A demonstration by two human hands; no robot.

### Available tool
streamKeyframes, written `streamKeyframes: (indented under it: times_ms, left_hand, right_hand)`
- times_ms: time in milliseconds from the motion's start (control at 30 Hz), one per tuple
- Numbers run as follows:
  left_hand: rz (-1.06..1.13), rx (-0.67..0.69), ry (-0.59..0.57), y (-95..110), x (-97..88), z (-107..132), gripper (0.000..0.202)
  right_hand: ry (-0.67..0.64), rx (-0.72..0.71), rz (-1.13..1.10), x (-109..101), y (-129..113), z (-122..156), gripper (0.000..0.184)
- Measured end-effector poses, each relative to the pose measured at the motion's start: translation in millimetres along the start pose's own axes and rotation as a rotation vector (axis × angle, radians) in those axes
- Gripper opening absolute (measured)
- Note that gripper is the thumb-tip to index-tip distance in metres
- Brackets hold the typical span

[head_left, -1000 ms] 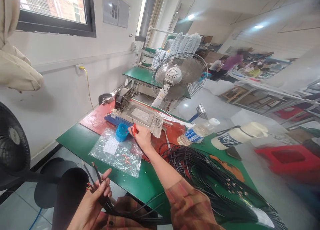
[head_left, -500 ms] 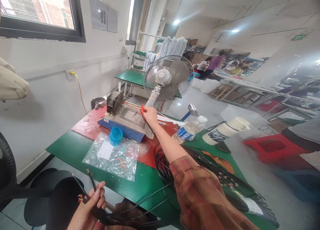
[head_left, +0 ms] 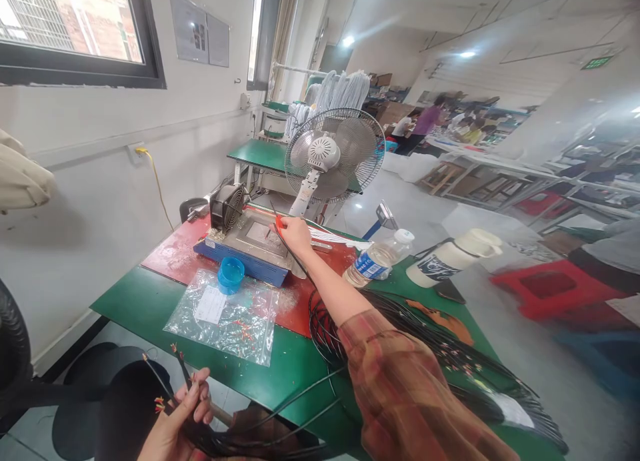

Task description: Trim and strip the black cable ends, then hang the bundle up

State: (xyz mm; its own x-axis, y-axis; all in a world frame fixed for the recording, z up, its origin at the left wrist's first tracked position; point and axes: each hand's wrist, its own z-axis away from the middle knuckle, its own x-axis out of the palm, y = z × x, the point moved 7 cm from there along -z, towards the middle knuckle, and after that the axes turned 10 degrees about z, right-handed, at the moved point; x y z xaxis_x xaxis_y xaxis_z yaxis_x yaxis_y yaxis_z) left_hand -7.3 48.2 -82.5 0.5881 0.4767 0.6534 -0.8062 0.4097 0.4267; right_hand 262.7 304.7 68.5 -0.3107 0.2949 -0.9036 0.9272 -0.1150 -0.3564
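Note:
My left hand (head_left: 183, 407) at the bottom left is closed around a bundle of black cables (head_left: 213, 439). Their stripped ends with red and yellow wires (head_left: 160, 403) stick up past my fingers. My right hand (head_left: 295, 236) reaches forward over the blue tabletop machine (head_left: 247, 262) with a metal top plate. It pinches a black cable (head_left: 295, 257) that runs back beside my forearm. A red piece (head_left: 279, 223) shows at its fingertips; its kind is unclear. A blue open tub (head_left: 231, 275) stands in front of the machine, on a clear plastic bag (head_left: 190, 316) with small orange bits.
A large pile of black cables (head_left: 400, 321) covers the right of the green table (head_left: 295, 374). A water bottle (head_left: 375, 261) and a white flask (head_left: 450, 257) stand there. Behind the machine are a small black fan (head_left: 227, 206) and a large fan (head_left: 334, 155).
My right hand has shifted slightly left and down over the machine, still pinching the cable. My left hand keeps the cable bundle nearly in place. The view has turned a little.

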Motion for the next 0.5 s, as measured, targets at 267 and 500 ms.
streamKeyframes:
  times_ms: [267,500]
  left_hand:
    - [-0.024,-0.001,-0.014,1.2,-0.3,-0.8,0.029]
    - [-0.011,0.008,-0.005,1.2,-0.6,-0.4,0.031]
  right_hand:
    - [0.013,-0.001,0.019,-0.4,-0.8,0.1,0.028]
    - [-0.005,-0.015,0.068,-1.0,-4.2,1.9,0.031]
